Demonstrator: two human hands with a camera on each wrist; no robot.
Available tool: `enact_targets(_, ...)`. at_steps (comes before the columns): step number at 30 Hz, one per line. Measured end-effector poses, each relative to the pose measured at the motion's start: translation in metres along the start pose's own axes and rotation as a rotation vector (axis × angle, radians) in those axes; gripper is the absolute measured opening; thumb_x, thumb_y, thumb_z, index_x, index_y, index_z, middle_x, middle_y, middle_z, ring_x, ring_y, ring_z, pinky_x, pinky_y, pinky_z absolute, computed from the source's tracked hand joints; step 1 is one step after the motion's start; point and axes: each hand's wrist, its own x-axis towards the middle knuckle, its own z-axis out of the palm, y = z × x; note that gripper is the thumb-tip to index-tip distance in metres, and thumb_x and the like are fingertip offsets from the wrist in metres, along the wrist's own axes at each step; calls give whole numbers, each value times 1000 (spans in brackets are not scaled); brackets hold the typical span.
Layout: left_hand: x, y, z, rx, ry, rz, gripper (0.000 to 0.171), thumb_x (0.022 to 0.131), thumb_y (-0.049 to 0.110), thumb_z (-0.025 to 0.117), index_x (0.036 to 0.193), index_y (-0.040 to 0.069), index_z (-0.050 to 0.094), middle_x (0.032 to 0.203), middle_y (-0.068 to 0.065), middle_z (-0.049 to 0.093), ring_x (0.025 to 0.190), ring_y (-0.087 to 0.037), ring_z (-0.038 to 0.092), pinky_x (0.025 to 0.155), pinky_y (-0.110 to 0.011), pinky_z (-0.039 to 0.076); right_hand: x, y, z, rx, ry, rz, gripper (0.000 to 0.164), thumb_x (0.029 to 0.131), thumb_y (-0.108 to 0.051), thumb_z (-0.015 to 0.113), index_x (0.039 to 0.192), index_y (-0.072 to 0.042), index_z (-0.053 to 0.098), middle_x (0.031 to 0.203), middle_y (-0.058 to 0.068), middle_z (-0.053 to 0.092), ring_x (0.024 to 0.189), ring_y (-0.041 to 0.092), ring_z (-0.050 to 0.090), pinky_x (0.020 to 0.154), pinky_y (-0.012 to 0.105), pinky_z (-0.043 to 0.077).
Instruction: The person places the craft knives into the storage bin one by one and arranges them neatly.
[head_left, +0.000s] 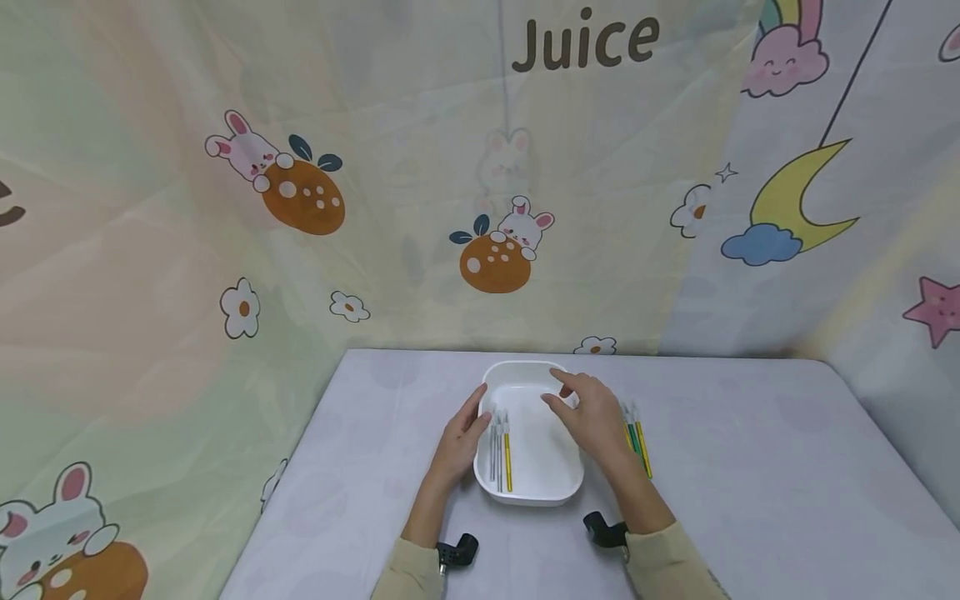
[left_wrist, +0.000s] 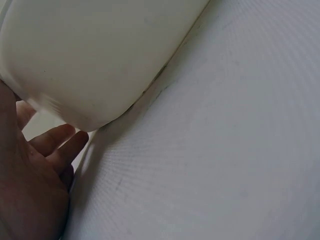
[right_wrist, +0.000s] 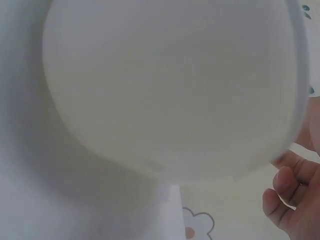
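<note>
A white, round-cornered tray (head_left: 536, 492) lies on the table in the head view. Several slim pen-like sticks, grey ones and a yellow one (head_left: 508, 462), lie lengthwise along its left side, with pale tips toward the back. My left hand (head_left: 456, 446) holds the tray's left rim, thumb over the edge and fingers along the outer wall; the left wrist view shows fingertips (left_wrist: 80, 140) against that wall. My right hand (head_left: 594, 417) hovers over the tray's back right part, thumb and forefinger apart with nothing between them. Its other fingers (right_wrist: 287, 185) are loosely bent near the rim.
More slim sticks, green (head_left: 635, 437) and yellow (head_left: 643, 450), lie on the table right of the tray, partly hidden behind my right hand and forearm. A printed cloth (head_left: 405, 167) hangs behind the table's back edge. A black wrist camera (head_left: 604, 530) sits on my right wrist.
</note>
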Motion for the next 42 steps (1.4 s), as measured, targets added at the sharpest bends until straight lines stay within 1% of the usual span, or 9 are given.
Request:
enact_targets(4, -1, 0, -1, 9, 6, -1, 50, 110, 26, 51, 158, 37, 42, 168, 10, 35, 159, -17, 28, 132, -44, 22, 1, 4, -4, 11, 8, 7, 52, 91, -30, 82, 138, -12, 69, 92, 8, 72, 64, 13, 48, 58, 24, 41)
enact_targets(11, 0, -1, 0, 20, 8, -4, 50, 110, 26, 50, 158, 38, 41, 169, 9, 34, 159, -18, 27, 131, -44, 23, 2, 10, -9, -9, -1, 41, 52, 93, -33, 80, 139, -13, 68, 97, 9, 73, 66, 14, 50, 59, 24, 41)
enact_targets(14, 0, -1, 0, 19, 7, -8, 50, 110, 27, 50, 158, 38, 41, 169, 9, 34, 159, -18, 27, 131, -44, 23, 3, 13, -13, 6, 6, 50, 51, 92, -31, 81, 138, -13, 69, 98, 10, 73, 66, 15, 51, 59, 25, 41)
enact_targets(18, 0, -1, 0, 19, 4, -13, 50, 110, 28, 51, 159, 38, 41, 168, 11, 34, 159, -17, 27, 131, -44, 23, 3, 21, -19, 20, 15, 60, 51, 92, -28, 81, 138, -12, 68, 98, 10, 73, 68, 17, 52, 59, 26, 42)
enact_targets(21, 1, -1, 1, 17, 3, -8, 51, 110, 26, 50, 159, 35, 41, 169, 9, 33, 159, -18, 26, 131, -45, 23, 3, 29, -22, 20, 31, 64, 51, 92, -28, 81, 138, -12, 68, 99, 11, 73, 70, 18, 52, 59, 27, 41)
enact_targets(25, 0, -2, 0, 11, 2, -10, 51, 110, 25, 50, 159, 36, 41, 169, 9, 33, 159, -19, 26, 131, -45, 22, 2, 38, -25, 18, 56, 75, 50, 92, -27, 81, 138, -11, 69, 98, 11, 73, 70, 18, 52, 59, 26, 41)
enact_targets(35, 0, -1, 1, -1, 3, -3, 51, 110, 25, 52, 159, 32, 42, 168, 10, 35, 159, -17, 26, 132, -44, 21, 3, 51, -30, 4, 13, 127, 52, 94, -30, 78, 141, -11, 66, 101, 12, 71, 72, 20, 53, 58, 27, 41)
enact_targets(39, 1, -1, 1, 0, 7, -4, 50, 109, 25, 52, 159, 32, 43, 168, 10, 36, 159, -16, 26, 132, -44, 20, 3, 56, -30, 2, 3, 144, 52, 95, -31, 78, 141, -10, 66, 101, 12, 71, 73, 21, 52, 57, 25, 40)
enact_targets(42, 1, -1, 1, 1, 9, -5, 50, 110, 26, 52, 158, 34, 43, 167, 11, 36, 159, -16, 26, 132, -43, 21, 3, 58, -31, 10, -7, 157, 52, 95, -31, 78, 141, -10, 65, 102, 14, 72, 75, 22, 53, 57, 25, 40)
